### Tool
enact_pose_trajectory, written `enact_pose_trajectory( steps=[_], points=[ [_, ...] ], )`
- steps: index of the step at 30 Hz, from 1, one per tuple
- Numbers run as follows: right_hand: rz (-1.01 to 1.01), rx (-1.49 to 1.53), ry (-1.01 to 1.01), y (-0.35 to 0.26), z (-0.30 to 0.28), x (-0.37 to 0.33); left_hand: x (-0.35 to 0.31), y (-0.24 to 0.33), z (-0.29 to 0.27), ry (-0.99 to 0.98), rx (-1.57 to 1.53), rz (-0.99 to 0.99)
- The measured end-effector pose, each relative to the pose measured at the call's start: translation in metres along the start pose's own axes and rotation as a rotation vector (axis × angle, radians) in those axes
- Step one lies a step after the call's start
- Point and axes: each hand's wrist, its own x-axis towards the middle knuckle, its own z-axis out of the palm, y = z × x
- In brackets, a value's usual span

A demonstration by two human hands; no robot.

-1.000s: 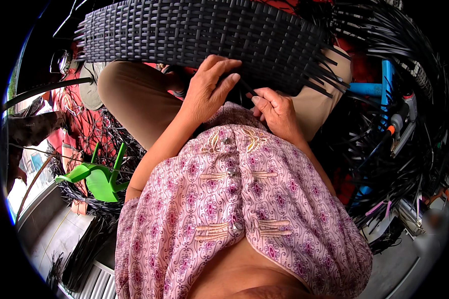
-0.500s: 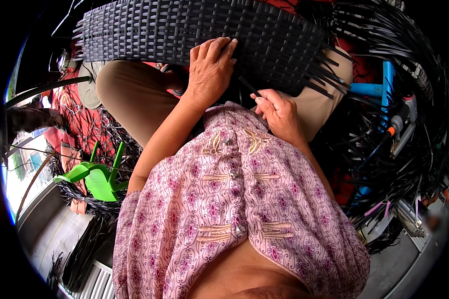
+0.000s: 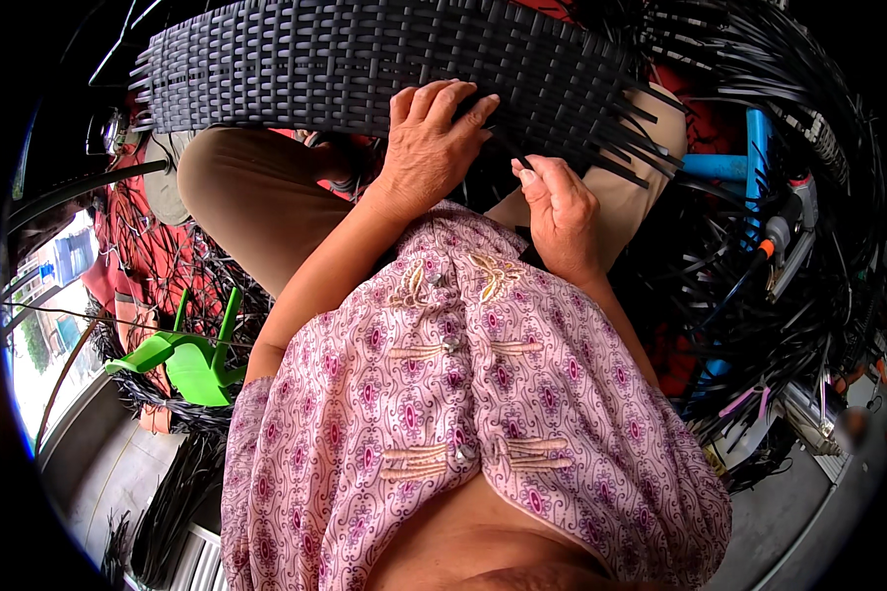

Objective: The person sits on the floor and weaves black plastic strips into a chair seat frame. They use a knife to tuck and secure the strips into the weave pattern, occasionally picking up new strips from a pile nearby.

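A dark grey woven panel (image 3: 296, 64) of flat plastic strips lies across my bent knees. Loose strip ends (image 3: 633, 163) stick out along its right side. My left hand (image 3: 426, 148) rests on the near edge at the middle, its fingers curled over the weave and the thumb reaching to the right. Close by on the right, my right hand (image 3: 564, 209) pinches a black strip (image 3: 510, 148) between thumb and fingertips, just below the panel's near edge. The strip's far end meets the weave beside my left thumb; how it is threaded there I cannot tell.
On the left, a small green plastic chair (image 3: 199, 369) lies on tangled black strips. Piles of black strips (image 3: 808, 335) fill the right side, around a blue frame (image 3: 756, 148) and a hand tool (image 3: 786, 225) with an orange collar. Another strip bundle (image 3: 175, 507) lies lower left.
My right hand has moved up toward the panel with the strip, so less of the strip shows. My left hand has shifted slightly right, its thumb now stretched out more along the edge.
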Motion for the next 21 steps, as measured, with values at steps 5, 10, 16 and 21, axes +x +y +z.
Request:
enact_pose_trajectory(
  steps=[5, 10, 16, 21],
  points=[
    [-0.067, -0.086, 0.065, 0.004, -0.003, 0.002, 0.008, 0.003, 0.008, -0.005, 0.001, 0.020],
    [-0.134, -0.211, 0.118, 0.011, -0.005, 0.011, 0.017, 0.003, 0.012, -0.020, 0.003, 0.019],
    [-0.178, -0.370, 0.166, 0.020, -0.002, 0.022, 0.018, -0.004, 0.020, 0.037, 0.016, 0.059],
    [-0.091, -0.526, 0.130, 0.018, -0.001, 0.023, 0.016, -0.004, 0.021, 0.045, 0.017, 0.060]
  ],
)
